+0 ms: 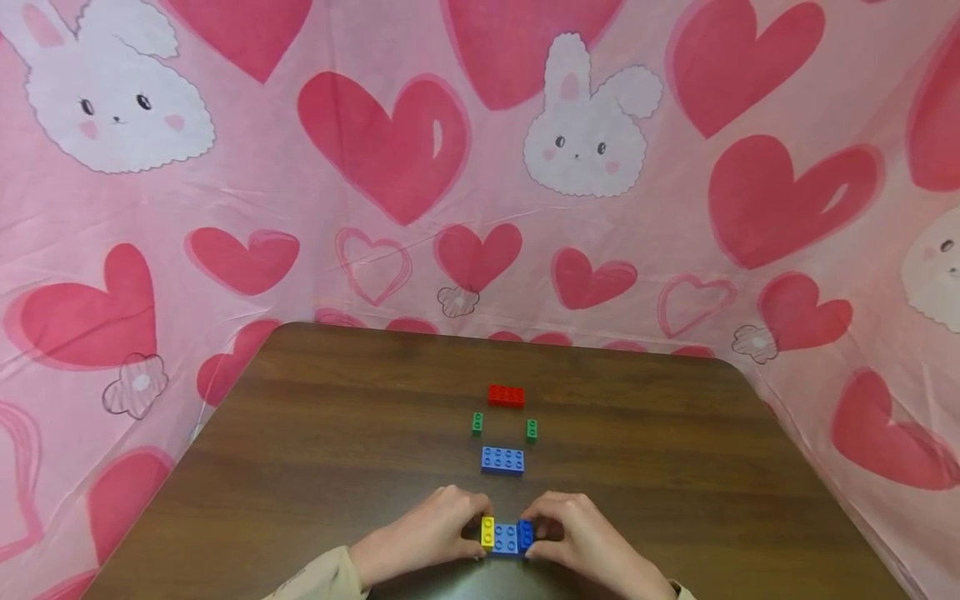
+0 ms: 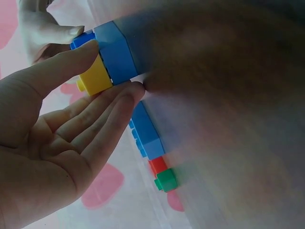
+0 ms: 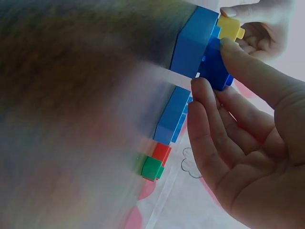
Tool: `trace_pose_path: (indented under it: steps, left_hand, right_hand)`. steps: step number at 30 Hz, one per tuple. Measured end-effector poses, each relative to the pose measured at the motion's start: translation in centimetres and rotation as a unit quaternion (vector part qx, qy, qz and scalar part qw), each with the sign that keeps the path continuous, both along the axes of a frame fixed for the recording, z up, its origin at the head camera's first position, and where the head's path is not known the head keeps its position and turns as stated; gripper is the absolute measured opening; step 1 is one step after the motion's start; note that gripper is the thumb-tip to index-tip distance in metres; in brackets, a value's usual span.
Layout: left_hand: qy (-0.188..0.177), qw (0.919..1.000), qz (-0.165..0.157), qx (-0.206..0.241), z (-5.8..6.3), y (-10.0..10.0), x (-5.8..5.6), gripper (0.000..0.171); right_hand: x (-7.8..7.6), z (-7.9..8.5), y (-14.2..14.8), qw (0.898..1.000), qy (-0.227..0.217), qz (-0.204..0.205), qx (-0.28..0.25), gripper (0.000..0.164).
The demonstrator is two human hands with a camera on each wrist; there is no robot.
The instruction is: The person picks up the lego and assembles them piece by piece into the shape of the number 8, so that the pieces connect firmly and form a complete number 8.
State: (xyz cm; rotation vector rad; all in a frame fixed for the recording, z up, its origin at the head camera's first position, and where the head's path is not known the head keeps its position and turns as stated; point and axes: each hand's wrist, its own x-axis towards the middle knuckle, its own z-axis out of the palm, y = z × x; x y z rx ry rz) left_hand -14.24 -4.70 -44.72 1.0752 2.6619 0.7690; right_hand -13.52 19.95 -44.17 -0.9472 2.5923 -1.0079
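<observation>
Near the table's front edge sits a light blue building brick (image 1: 506,538). A small yellow brick (image 1: 487,532) is on its left end and a small dark blue brick (image 1: 526,534) on its right end. My left hand (image 1: 438,529) pinches the yellow brick between thumb and fingers. With thumb and fingertips, my right hand (image 1: 581,537) pinches the dark blue brick. In the left wrist view the yellow brick (image 2: 96,78) stands on the light blue brick (image 2: 115,53). The right wrist view shows the dark blue brick (image 3: 216,67) slightly tilted, with a narrow gap along part of its underside.
Farther back on the brown table (image 1: 337,433) lies another light blue brick (image 1: 502,460). Beyond it are two small green bricks, one on the left (image 1: 477,424) and one on the right (image 1: 532,430), then a red brick (image 1: 506,396). A pink heart-patterned cloth (image 1: 510,250) hangs behind the table.
</observation>
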Motion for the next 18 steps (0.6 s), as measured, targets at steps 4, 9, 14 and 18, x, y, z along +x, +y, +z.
trace_pose_path:
  steps: [4, 9, 14, 18]
  left_hand:
    - [-0.007, 1.0, 0.003, 0.002, -0.04, 0.0, 0.02, 0.026]
    - [-0.009, 0.9999, 0.005, 0.002, -0.16, -0.07, 0.0, 0.026]
    - [-0.017, 0.9998, -0.003, 0.008, -0.19, -0.18, -0.14, 0.026]
    - [-0.034, 0.9993, -0.008, 0.016, -0.11, -0.29, -0.4, 0.026]
  right_hand:
    - [0.05, -0.19, 0.1, 1.0, -0.011, -0.003, -0.011, 0.025]
    - [0.06, -0.5, 0.22, 1.0, -0.015, 0.003, -0.02, 0.026]
    - [-0.06, -0.62, 0.32, 1.0, -0.021, 0.004, -0.02, 0.026]
    - [-0.06, -0.71, 0.38, 1.0, -0.015, 0.007, -0.022, 0.026]
